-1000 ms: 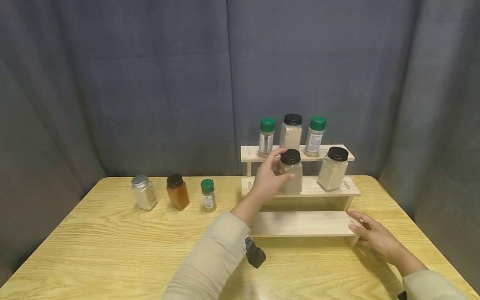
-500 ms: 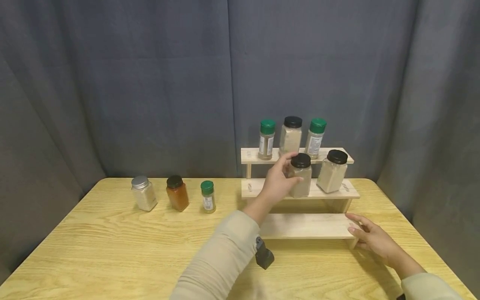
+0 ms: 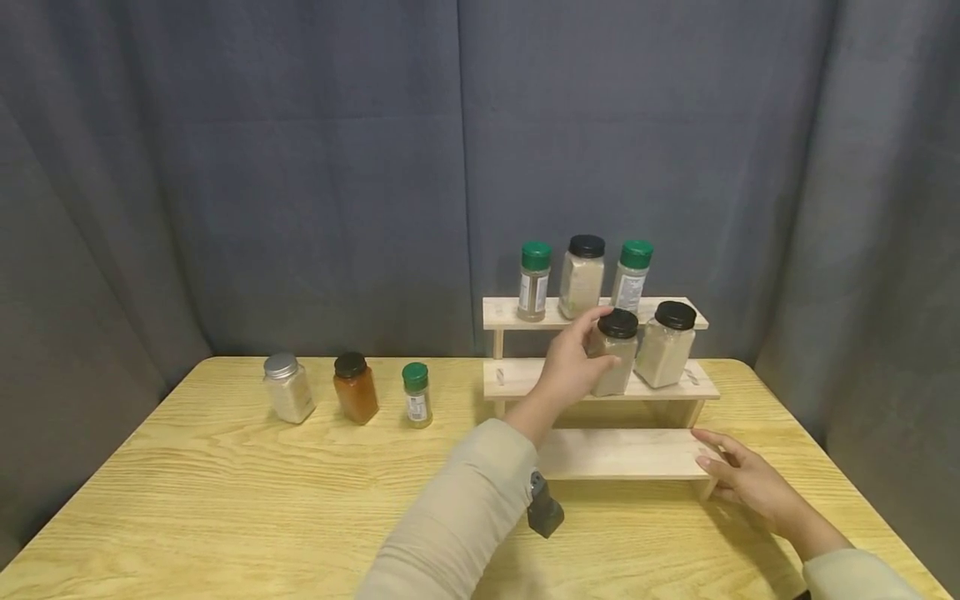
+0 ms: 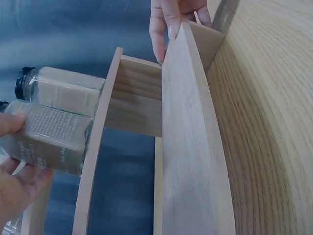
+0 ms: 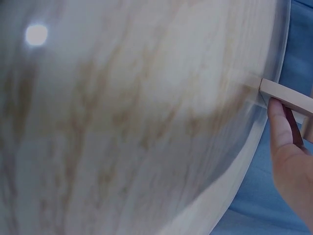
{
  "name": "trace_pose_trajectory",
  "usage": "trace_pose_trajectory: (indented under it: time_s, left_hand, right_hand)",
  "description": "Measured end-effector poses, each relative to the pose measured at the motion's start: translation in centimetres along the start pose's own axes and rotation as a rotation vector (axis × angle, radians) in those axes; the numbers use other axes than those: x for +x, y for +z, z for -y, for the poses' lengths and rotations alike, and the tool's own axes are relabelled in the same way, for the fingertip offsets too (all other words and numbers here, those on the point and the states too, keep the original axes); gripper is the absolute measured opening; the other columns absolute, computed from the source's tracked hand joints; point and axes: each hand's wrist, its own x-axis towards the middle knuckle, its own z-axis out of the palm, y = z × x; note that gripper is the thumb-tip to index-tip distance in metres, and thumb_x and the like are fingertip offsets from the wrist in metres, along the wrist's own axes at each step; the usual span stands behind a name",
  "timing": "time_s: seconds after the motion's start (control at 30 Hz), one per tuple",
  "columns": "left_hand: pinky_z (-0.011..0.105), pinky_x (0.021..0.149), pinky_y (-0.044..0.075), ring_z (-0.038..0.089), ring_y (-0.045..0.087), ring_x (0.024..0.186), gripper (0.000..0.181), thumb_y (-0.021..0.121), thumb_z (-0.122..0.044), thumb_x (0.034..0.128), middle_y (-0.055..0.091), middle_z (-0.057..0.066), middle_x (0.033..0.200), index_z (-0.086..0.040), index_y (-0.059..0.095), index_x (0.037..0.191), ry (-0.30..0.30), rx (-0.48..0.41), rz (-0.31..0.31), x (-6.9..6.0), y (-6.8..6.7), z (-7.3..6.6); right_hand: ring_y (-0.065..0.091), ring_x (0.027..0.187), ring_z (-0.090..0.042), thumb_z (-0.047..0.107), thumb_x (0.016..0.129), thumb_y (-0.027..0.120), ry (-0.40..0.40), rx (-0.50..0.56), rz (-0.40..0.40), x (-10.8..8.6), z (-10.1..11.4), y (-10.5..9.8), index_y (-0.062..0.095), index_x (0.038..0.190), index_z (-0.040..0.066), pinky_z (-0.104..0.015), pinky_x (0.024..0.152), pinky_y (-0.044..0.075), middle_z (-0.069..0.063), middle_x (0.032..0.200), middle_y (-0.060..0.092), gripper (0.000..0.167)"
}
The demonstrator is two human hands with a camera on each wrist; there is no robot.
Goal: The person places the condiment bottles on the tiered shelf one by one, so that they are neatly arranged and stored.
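Observation:
My left hand (image 3: pixel 568 372) pinches a square clear spice jar (image 3: pixel 619 363) with a black lid. The jar stands upright at the middle tier, close beside another black-lidded jar (image 3: pixel 665 350); in the left wrist view thumb and fingers lie on either side of the held jar (image 4: pixel 46 134). With thumb and fingers, my right hand (image 3: pixel 759 485) grips the right end of the lowest tier of the three-step wooden rack (image 3: pixel 615 454). Only part of the right hand (image 5: pixel 288 152) shows at the right edge of the right wrist view.
On the top tier stand two green-capped shakers (image 3: pixel 534 283) and a black-lidded jar (image 3: pixel 582 279) between them. Left on the table (image 3: pixel 225 500) are a silver-lidded jar (image 3: pixel 288 390), an orange-brown jar (image 3: pixel 356 392) and a green-capped shaker (image 3: pixel 417 400). Grey curtains surround the table.
My left hand has moved right along the middle tier with the jar, bringing it nearer the other black-lidded jar. The right hand stays on the rack's end.

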Motion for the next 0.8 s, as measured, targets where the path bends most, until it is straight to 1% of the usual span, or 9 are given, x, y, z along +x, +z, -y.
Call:
trace_pose_trajectory:
  time_s: [0.17, 0.27, 0.4, 0.5, 0.63, 0.73, 0.8]
  left_hand:
    - [0.023, 0.078, 0.042, 0.015, 0.047, 0.101, 0.065, 0.069, -0.010, 0.0728, 0.045, 0.000, 0.124, -0.029, 0.039, 0.127, 0.014, 0.067, 0.035, 0.5, 0.2, -0.1]
    - [0.024, 0.084, 0.040, 0.017, 0.046, 0.107, 0.066, 0.068, -0.011, 0.0735, 0.041, 0.001, 0.128, -0.030, 0.038, 0.128, 0.004, 0.077, 0.050, 0.9, 0.2, -0.1]
    - [0.025, 0.086, 0.039, 0.017, 0.046, 0.107, 0.065, 0.068, -0.011, 0.0738, 0.043, 0.006, 0.127, -0.029, 0.038, 0.129, -0.006, 0.076, 0.058, 1.2, 0.2, -0.1]
    - [0.026, 0.085, 0.040, 0.016, 0.047, 0.104, 0.065, 0.068, -0.011, 0.0736, 0.046, 0.008, 0.123, -0.029, 0.038, 0.128, -0.011, 0.081, 0.058, 1.3, 0.2, -0.1]
    - [0.026, 0.083, 0.040, 0.014, 0.048, 0.099, 0.066, 0.069, -0.011, 0.0733, 0.049, 0.006, 0.119, -0.031, 0.038, 0.128, -0.022, 0.089, 0.059, 1.2, 0.3, -0.1]
    - [0.027, 0.084, 0.040, 0.014, 0.048, 0.100, 0.066, 0.069, -0.011, 0.0734, 0.049, 0.006, 0.120, -0.032, 0.037, 0.128, -0.030, 0.090, 0.063, 1.1, 0.4, -0.2]
    - [0.027, 0.085, 0.039, 0.016, 0.048, 0.103, 0.067, 0.068, -0.011, 0.0736, 0.047, 0.007, 0.123, -0.032, 0.036, 0.128, -0.026, 0.100, 0.067, 1.1, 0.3, -0.2]
  right_hand:
    - [0.015, 0.117, -0.050, 0.024, 0.090, 0.045, -0.006, 0.001, -0.008, 0.1, 0.0, -0.1, 0.014, 0.133, -0.005, -0.049, 0.084, 0.039, -0.034, 0.134, 0.002, 0.061]
    - [0.015, 0.117, -0.049, 0.022, 0.090, 0.045, -0.006, 0.015, -0.013, 0.2, 0.1, -0.1, 0.013, 0.133, -0.007, -0.049, 0.084, 0.038, -0.035, 0.134, 0.002, 0.060]
    - [0.014, 0.118, -0.050, 0.022, 0.090, 0.045, 0.005, 0.022, -0.006, 0.2, 0.2, -0.2, 0.013, 0.133, -0.006, -0.050, 0.085, 0.037, -0.034, 0.134, 0.000, 0.061]
    - [0.012, 0.118, -0.050, 0.023, 0.090, 0.045, 0.007, 0.020, 0.001, 0.2, 0.2, -0.2, 0.013, 0.133, -0.005, -0.051, 0.086, 0.035, -0.033, 0.135, -0.001, 0.061]
    - [0.013, 0.118, -0.050, 0.022, 0.090, 0.045, 0.011, 0.034, 0.000, 0.1, 0.1, -0.1, 0.013, 0.133, -0.006, -0.051, 0.085, 0.036, -0.034, 0.134, -0.001, 0.061]
    - [0.014, 0.117, -0.051, 0.022, 0.090, 0.045, 0.015, 0.053, 0.004, 0.1, 0.0, 0.0, 0.012, 0.133, -0.006, -0.050, 0.085, 0.037, -0.034, 0.134, -0.002, 0.061]
    - [0.014, 0.117, -0.051, 0.022, 0.091, 0.045, 0.014, 0.052, 0.005, 0.1, -0.1, 0.0, 0.012, 0.133, -0.006, -0.051, 0.085, 0.037, -0.034, 0.134, -0.002, 0.060]
